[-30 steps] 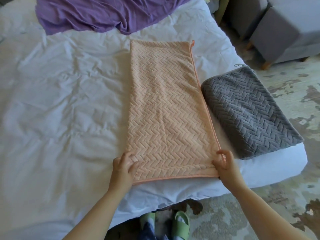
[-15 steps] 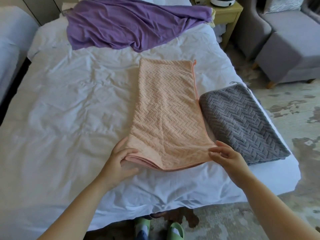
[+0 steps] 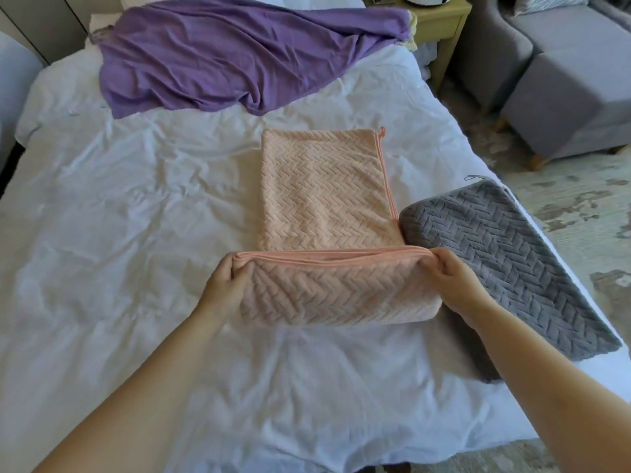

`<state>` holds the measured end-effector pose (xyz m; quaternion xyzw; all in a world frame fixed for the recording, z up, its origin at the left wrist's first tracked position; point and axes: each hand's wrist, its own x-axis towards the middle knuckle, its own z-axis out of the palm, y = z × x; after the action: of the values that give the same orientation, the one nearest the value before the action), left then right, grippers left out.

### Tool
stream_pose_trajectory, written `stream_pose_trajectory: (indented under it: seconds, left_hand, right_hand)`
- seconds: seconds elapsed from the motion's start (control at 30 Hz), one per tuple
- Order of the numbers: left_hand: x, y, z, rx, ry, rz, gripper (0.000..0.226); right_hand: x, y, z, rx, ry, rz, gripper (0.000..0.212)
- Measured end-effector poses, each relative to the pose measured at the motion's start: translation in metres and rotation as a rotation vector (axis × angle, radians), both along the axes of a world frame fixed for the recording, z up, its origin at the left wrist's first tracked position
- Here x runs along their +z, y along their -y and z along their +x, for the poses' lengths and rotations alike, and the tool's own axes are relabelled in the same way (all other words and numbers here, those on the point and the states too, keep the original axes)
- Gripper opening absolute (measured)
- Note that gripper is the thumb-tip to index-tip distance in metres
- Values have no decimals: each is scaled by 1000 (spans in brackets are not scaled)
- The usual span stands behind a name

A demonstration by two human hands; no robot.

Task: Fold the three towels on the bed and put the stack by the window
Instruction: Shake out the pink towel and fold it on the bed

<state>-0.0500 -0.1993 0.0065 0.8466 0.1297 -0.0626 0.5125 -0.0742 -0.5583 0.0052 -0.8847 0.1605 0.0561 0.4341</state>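
One peach towel [image 3: 324, 186], one grey towel [image 3: 512, 268], one purple cloth [image 3: 222, 59], two hands [image 3: 223, 285] [image 3: 456, 285]

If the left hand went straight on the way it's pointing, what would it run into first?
Probably the flat far half of the peach towel, whose near edge the left hand grips; its height above that half is unclear.

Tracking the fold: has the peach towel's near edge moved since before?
Yes. The left hand and right hand carried the near edge of the peach towel up the bed, from the near end of the grey towel toward its far end.
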Motion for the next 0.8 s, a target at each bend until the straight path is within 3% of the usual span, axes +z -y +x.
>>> stream_pose_trajectory:
  seconds: [0.07,0.2,0.43,0.53,0.6,0.67,0.7,0.73,0.8]
  left_hand:
    - [-12,7,33,38,-9,59,22]
    - [-35,16,91,90,127,117,27]
    - [-89,7,140,44,222,210,27]
    - [-96,11,144,35,149,267,33]
    - [-87,14,140,20,270,442,38]
    - [-77,21,126,-135,573,594,38]
    - [-75,28,114,-310,701,618,38]
    - [-75,36,101,-519,755,635,41]
    - [-81,49,82,-809,628,715,49]
  right_hand:
    - [-12,-7,35,-119,-34,47,27]
    - [-35,-12,92,-251,22,-58,31]
    - [-80,-23,136,-232,3,-506,28]
    - [-85,-23,141,-231,-15,-574,29]
    - [-80,-27,137,-264,34,-567,27]
    - [-72,-40,125,-223,260,-546,28]
    - [-68,-50,116,-150,397,-511,31]
    - [-66,-62,106,-41,489,-475,34]
    - [-73,-85,85,228,465,-475,44]
